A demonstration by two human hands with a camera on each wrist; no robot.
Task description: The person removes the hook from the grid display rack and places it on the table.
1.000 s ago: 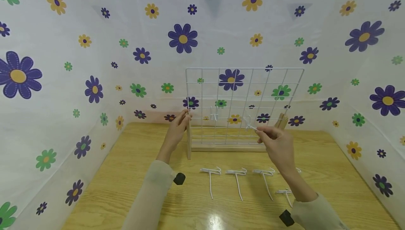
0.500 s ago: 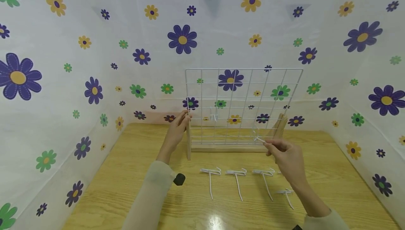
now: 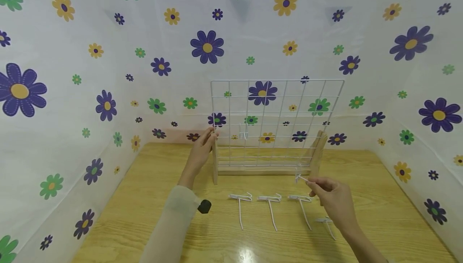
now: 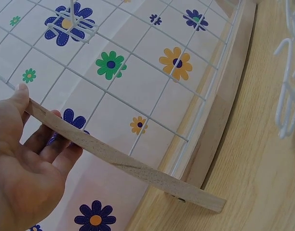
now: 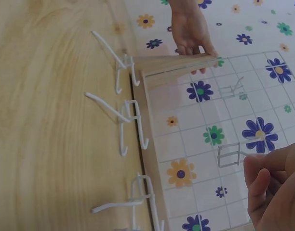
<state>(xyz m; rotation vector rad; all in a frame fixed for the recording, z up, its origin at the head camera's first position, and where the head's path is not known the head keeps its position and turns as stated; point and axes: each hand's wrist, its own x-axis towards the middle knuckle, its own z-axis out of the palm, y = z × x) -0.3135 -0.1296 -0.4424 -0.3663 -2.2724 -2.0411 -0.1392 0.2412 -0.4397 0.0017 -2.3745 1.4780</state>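
Note:
My left hand (image 3: 198, 154) holds the left wooden upright (image 4: 123, 163) of a white wire grid rack (image 3: 275, 80), thumb on one side and fingers behind. Between thumb and fingers my right hand (image 3: 334, 200) pinches the prong of a white wire display hook (image 3: 298, 178). That hook hangs in front of the rack's lower right part, apart from the wires as far as the head view shows. One similar hook (image 3: 243, 135) is mounted on the grid, left of middle; the left wrist view shows its wire back (image 4: 73, 26).
Several white hooks lie in a row before the rack, among them a left one (image 3: 240, 198) and a middle one (image 3: 269, 199). Another hook (image 3: 325, 220) lies partly behind my right hand. Flower-patterned cloth (image 3: 267, 21) encloses the wooden table (image 3: 144, 214) at back and sides.
My right hand has drawn the hook away from the grid, down and to the right, toward me. My left hand stays on the upright.

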